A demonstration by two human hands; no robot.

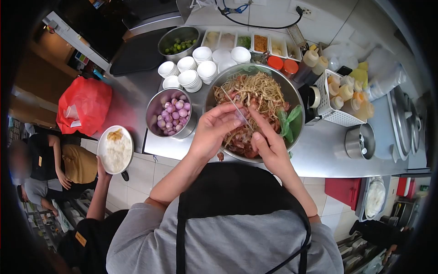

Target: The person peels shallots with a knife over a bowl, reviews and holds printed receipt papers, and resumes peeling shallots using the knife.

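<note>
My left hand (216, 128) pinches a thin skewer (233, 101) that slants up and left over a large metal bowl (299, 98). My right hand (270, 141) has its thumb and index finger around the skewer's lower end. A small pinkish piece, perhaps meat, shows between the two hands; its shape is partly hidden by the fingers. Inside the bowl lie raw meat pieces (239, 146), a heap of pale shredded strips (260, 91) and a green plastic bag (288, 123) at the right side.
Left of the bowl stand a pot of peeled shallots (173, 114), stacked white cups (189, 78) and a bowl of limes (180, 46). Sauce bottles fill a white basket (340, 112) at right. A person at left holds a plate of rice (115, 150).
</note>
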